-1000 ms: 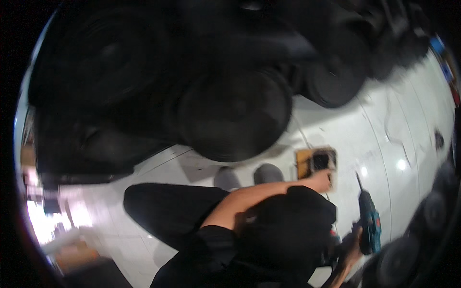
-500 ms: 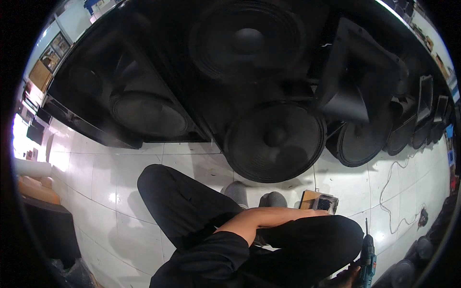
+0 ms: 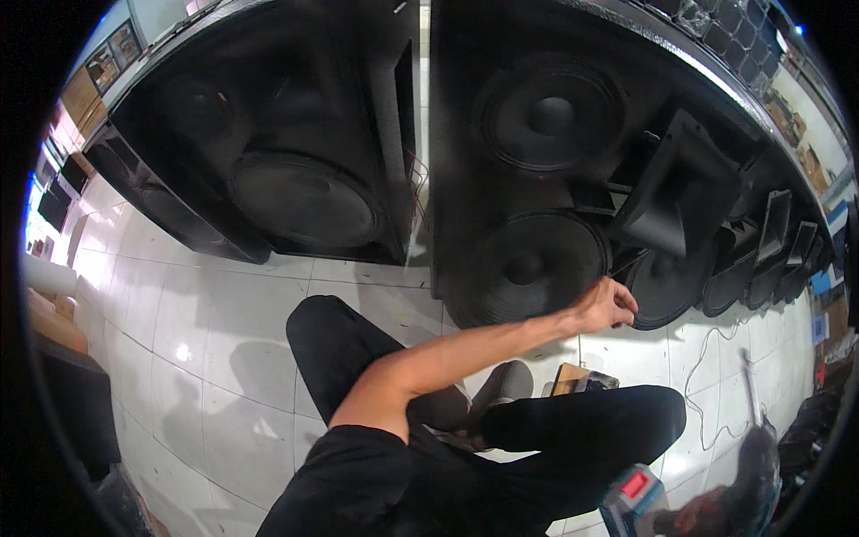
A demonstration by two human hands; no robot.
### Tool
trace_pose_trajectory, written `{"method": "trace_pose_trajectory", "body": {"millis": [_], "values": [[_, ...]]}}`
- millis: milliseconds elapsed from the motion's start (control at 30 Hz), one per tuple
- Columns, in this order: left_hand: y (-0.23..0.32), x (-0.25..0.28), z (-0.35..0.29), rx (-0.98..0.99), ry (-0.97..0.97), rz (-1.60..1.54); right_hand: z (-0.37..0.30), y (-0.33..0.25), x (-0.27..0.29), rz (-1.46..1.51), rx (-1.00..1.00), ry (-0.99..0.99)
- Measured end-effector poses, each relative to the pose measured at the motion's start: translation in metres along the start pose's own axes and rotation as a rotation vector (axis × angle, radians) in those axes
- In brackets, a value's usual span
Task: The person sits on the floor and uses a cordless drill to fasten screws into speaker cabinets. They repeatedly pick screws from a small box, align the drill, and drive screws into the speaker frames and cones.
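My left hand reaches across my knees to the lower right edge of a large round speaker cone. Its fingers are curled together in a pinch, and whatever they hold is too small to name. At the lower right, my right hand is closed round the grip of a cordless drill. The drill is smeared by motion, its long bit pointing up and away from me. The cone sits in the front of a tall black speaker cabinet, below a second round cone.
A small open box with dark contents lies on the white tiled floor beside my foot. A horn and more speakers line the right. Another cabinet stands left. A thin cable curls on the floor at right.
My left hand has left the small box and risen to the cone's edge, fingers pinched. The drill has swung up and right in my right hand. The view has shifted, showing a gap between cabinets.
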State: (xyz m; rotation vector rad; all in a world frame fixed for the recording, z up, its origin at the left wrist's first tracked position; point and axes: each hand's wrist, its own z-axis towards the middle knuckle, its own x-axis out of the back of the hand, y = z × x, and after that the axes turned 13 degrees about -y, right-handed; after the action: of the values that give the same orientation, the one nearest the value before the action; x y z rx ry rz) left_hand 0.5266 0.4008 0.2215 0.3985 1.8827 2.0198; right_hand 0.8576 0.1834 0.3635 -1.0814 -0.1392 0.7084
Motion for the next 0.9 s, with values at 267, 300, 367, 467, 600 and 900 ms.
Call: {"method": "trace_pose_trajectory", "body": {"millis": [267, 300, 367, 467, 600, 900], "values": [[0.099, 0.059, -0.107, -0.143, 0.212, -0.494, 0.063, 0.138, -0.063, 0.073, -0.188, -0.075], [0.104, 0.061, -0.124, -0.199, 0.288, -0.619, 0.067, 0.148, -0.071, 0.067, -0.205, -0.062], [0.106, 0.068, -0.16, -0.282, 0.394, -0.781, 0.076, 0.164, -0.089, 0.085, -0.25, -0.036], [0.103, 0.062, -0.187, -0.316, 0.467, -0.938, 0.077, 0.18, -0.094, 0.041, -0.312, -0.088], [0.099, 0.064, -0.191, -0.284, 0.485, -0.974, 0.079, 0.19, -0.097, 0.161, -0.328, -0.102], [0.089, 0.071, -0.192, -0.319, 0.507, -0.982, 0.085, 0.195, -0.1, 0.131, -0.379, -0.084]]}}
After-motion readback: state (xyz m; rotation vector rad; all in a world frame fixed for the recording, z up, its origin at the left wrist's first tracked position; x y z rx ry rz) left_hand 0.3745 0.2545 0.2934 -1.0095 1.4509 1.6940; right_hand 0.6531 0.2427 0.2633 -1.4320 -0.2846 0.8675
